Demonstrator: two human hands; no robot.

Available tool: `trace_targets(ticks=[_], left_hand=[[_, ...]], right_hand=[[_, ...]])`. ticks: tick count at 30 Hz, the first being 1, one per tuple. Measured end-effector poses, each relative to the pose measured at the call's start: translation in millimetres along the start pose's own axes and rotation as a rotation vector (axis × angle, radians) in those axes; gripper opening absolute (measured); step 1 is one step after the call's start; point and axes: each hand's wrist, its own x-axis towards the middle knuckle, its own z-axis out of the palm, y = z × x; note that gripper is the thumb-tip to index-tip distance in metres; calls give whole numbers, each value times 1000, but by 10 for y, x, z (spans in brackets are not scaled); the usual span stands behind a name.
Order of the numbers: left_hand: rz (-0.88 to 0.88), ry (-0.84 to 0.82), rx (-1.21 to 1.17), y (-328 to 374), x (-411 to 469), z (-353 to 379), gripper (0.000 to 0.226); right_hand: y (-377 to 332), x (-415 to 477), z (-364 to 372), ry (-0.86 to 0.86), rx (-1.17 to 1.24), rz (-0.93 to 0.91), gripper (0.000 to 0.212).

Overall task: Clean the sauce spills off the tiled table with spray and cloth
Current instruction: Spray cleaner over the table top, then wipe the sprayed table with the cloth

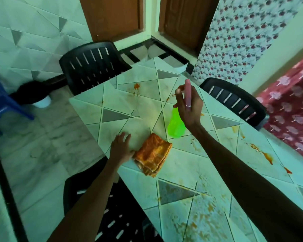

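My right hand (189, 105) grips a spray bottle with a green body (175, 124) and a pink head, held above the middle of the tiled table (182, 159). A folded orange cloth (152, 154) lies near the table's left edge. Beside the cloth, my left hand (121, 148) rests on the table with spread fingers, its thumb side touching the cloth. Orange sauce spills show at the far end (136, 86), along the right side (264, 152), and as a smeared patch close to me (199, 215).
Black plastic chairs stand at the far side (93, 65), the right side (234, 100) and under the near left edge (112, 215). A blue chair (0, 100) stands on the floor at left. A red patterned cloth (292, 117) hangs at right.
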Motion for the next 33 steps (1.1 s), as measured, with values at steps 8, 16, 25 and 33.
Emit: trace_targets(ticks=[8,16,25,33], left_hand=[[59,77,-47,-126,75,118,86],[40,82,-85,-129,85,167,89],[-8,35,-116,-67,61,100,80],[-36,151,5,527,-113,7,42]], right_hand=[[184,573,547,-85,-80,8,44],[323,786,648,-194,-418,13,90],[541,331,260,-182,-445,219,123],[1006,-1089,-42,-272,-587,578,24]])
